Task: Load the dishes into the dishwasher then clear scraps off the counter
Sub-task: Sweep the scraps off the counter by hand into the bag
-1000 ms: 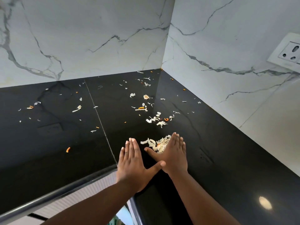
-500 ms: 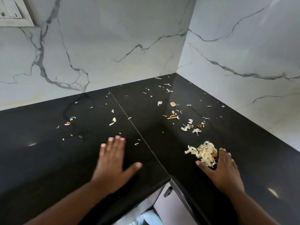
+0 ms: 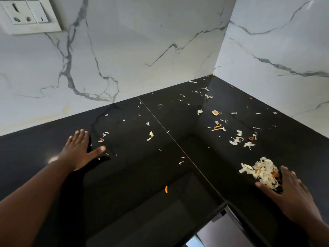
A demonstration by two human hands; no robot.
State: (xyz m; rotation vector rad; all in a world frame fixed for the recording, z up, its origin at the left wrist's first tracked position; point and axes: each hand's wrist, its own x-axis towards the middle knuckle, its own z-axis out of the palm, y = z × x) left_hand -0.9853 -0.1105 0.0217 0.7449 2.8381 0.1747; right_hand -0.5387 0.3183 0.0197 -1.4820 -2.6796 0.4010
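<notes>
A heap of pale shredded scraps with orange bits [image 3: 261,171] lies on the black counter [image 3: 142,175] at the right. My right hand [image 3: 292,195] lies flat against the near side of the heap, fingers straight and touching it. My left hand [image 3: 80,148] rests flat on the counter at the far left, fingers straight, thumb spread, beside a small orange and white scrap [image 3: 101,139]. Loose scraps [image 3: 236,139] are scattered over the counter toward the back corner. A single orange piece [image 3: 166,189] lies near the front. No dishes or dishwasher are in view.
White marble walls meet in a corner at the back right [image 3: 213,73]. A wall socket [image 3: 26,14] sits at the upper left. The counter's inner corner edge [image 3: 224,204] drops to a pale cabinet below. A seam runs diagonally across the counter.
My left hand has moved away from the heap, far to the left across the counter. My right hand has stayed against the heap. The view has turned left.
</notes>
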